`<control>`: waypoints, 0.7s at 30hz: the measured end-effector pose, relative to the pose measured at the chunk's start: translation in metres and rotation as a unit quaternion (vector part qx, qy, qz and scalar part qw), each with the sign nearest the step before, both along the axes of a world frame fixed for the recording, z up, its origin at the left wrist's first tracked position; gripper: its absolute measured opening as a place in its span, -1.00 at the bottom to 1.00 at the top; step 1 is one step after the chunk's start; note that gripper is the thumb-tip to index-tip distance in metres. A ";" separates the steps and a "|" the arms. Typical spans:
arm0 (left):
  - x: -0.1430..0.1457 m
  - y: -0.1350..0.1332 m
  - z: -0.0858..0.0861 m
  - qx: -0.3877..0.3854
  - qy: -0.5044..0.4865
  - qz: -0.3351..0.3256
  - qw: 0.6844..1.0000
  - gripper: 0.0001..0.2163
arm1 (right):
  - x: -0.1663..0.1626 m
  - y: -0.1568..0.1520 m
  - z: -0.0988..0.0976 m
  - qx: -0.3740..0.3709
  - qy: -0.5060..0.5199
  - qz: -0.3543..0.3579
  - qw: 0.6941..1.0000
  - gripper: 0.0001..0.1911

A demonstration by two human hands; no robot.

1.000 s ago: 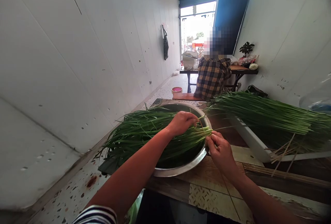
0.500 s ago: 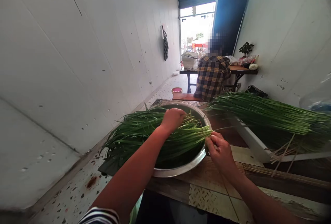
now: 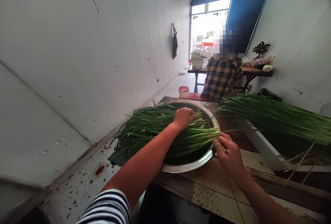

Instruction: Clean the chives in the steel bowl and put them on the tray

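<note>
Long green garlic chives [image 3: 147, 124] fill a round metal basin [image 3: 190, 167], their leaves hanging over its left rim. My left hand [image 3: 184, 118] is closed on the chives in the basin, near their pale stems; its fingertips are hidden behind the hand. At the basin's right rim, my right hand [image 3: 229, 150] pinches the pale stem ends of the chives with thumb and fingers. Another thick bunch of chives [image 3: 279, 115] lies to the right, across a white box [image 3: 261, 144].
Thin straw-like stalks [image 3: 297, 162] stick out near the white box. The basin stands on a patchwork-patterned tabletop [image 3: 209, 196]. Ahead, a person in a plaid shirt [image 3: 219, 77] sits at a dark table [image 3: 258, 73]. A white wall [image 3: 85, 65] runs along the left.
My view has turned slightly left, so the scene sits further right. Both hands keep nearly the same places at the basin, with the chives still held.
</note>
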State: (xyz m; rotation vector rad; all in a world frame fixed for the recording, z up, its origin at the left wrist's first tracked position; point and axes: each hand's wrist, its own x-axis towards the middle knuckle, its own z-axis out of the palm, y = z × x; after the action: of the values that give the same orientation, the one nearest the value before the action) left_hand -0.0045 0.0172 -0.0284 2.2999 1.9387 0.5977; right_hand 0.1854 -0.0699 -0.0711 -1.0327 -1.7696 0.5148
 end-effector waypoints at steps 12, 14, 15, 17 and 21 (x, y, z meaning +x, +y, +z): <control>0.021 -0.031 0.014 0.026 -0.185 -0.103 0.977 -0.82 | 0.000 0.000 0.003 -0.027 0.010 0.002 1.000 -0.64; 0.021 -0.031 0.015 0.016 -0.212 -0.101 0.972 -0.82 | 0.000 0.000 0.003 -0.027 0.007 0.002 1.000 -0.64; 0.021 -0.031 0.015 0.012 -0.223 -0.100 0.970 -0.82 | 0.000 0.000 0.004 -0.026 0.005 0.001 1.000 -0.64; 0.021 -0.031 0.016 0.006 -0.240 -0.098 0.966 -0.82 | 0.000 0.000 0.004 -0.023 0.002 0.001 1.000 -0.64; 0.021 -0.032 0.017 -0.001 -0.261 -0.105 0.959 -0.83 | 0.000 0.001 0.004 -0.017 0.003 0.004 1.000 -0.65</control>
State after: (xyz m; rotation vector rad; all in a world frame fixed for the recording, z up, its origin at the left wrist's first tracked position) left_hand 0.0167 -0.0148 -0.0117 2.0291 1.4298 1.0442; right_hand 0.1852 -0.0694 -0.0674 -1.0477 -1.7656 0.5535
